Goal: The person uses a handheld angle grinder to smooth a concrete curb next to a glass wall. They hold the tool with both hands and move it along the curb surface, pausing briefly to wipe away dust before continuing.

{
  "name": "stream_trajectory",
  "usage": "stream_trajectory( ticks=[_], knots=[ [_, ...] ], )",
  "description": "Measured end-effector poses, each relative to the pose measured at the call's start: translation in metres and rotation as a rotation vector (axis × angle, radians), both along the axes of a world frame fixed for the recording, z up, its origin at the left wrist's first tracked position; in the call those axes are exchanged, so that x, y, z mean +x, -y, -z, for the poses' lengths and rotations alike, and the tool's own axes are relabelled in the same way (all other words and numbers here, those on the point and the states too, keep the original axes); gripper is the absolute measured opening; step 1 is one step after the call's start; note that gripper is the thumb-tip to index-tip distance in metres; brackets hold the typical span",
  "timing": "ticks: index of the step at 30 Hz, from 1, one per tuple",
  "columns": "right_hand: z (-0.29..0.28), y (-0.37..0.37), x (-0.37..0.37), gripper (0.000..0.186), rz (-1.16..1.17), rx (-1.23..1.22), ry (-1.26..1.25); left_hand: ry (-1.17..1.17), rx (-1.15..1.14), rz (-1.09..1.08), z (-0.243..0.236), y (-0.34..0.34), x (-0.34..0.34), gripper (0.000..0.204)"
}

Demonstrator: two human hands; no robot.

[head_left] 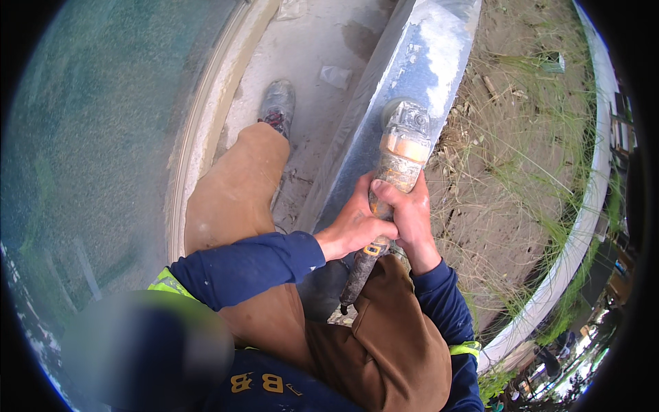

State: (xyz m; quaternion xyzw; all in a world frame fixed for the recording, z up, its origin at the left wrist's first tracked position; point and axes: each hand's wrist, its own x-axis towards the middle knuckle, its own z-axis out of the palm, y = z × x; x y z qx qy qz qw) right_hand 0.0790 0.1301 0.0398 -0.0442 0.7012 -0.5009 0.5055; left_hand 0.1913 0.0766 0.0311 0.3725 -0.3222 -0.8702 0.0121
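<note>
A dust-caked angle grinder (400, 161) with an orange band lies along a low grey-blue wall top (357, 147). Its head, at the far end, rests on or just above that surface; its underside and disc are mostly hidden. My left hand (355, 225) is closed round the left side of the body. From the right, my right hand (413, 218) wraps the same body, thumb on top near the orange band. The tool's tail end points back between my knees. A rough white patch (443, 44) spreads over the wall top beyond the grinder's head.
Left of the wall, my shoe (279, 103) stands on a pale, dusty walkway (302, 51) with a scrap (336, 76) on it. A large glass pane (117, 130) in a frame borders the walkway. On the right lies a bed of soil and grass (528, 165) inside a curved pale kerb (563, 264).
</note>
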Motion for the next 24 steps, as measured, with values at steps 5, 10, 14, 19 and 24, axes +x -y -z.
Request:
stream_trajectory(
  ticks=[5,10,14,19,24],
  knots=[
    [0.002,0.001,-0.004,0.059,-0.053,-0.011,0.027,-0.018,-0.038,-0.075,0.002,-0.006,-0.003,0.102],
    [-0.002,0.000,-0.001,0.060,0.003,0.021,0.003,0.002,0.000,-0.009,-0.001,0.001,-0.003,0.102],
    [0.004,-0.006,-0.001,0.060,-0.098,0.004,-0.029,-0.007,-0.016,-0.059,0.000,-0.009,0.001,0.102],
    [-0.003,-0.019,0.008,0.059,0.059,0.028,-0.008,0.050,0.022,0.053,-0.007,-0.010,0.004,0.099],
    [0.004,-0.019,0.008,0.061,-0.059,0.015,-0.007,0.040,0.005,-0.058,0.000,-0.023,0.010,0.098]
  ],
)
